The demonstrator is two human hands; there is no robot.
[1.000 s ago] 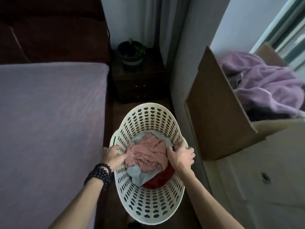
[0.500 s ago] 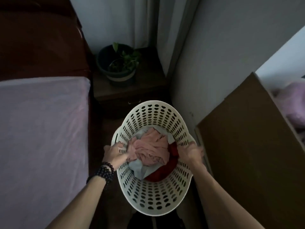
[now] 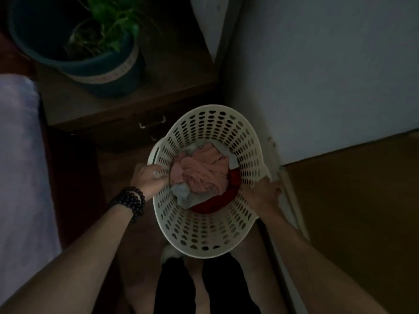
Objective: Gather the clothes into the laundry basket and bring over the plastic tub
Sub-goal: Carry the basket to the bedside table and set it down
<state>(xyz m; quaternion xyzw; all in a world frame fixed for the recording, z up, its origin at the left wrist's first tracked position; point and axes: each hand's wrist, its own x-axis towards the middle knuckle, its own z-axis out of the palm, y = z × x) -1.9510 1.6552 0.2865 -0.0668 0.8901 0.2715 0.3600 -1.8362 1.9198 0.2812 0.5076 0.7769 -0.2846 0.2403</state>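
A white perforated laundry basket (image 3: 210,232) sits in front of me between the bed and a cardboard box. Inside it lie a crumpled pink garment (image 3: 201,173), a pale grey cloth (image 3: 183,196) and a red piece (image 3: 213,206). My left hand (image 3: 148,176), with dark bead bracelets on the wrist, grips the basket's left rim. On the opposite side, my right hand (image 3: 264,192) is closed around the right rim. No plastic tub is in view.
A dark wooden nightstand (image 3: 108,109) with a potted plant (image 3: 90,48) stands just behind the basket. The bed with its lilac sheet (image 3: 20,168) runs along the left. A brown cardboard box flap (image 3: 353,200) and a pale wall (image 3: 328,75) close in on the right.
My right hand left the clothes and moved out to the basket's right rim. The view has moved closer and lower toward the nightstand, and the scene has darkened.
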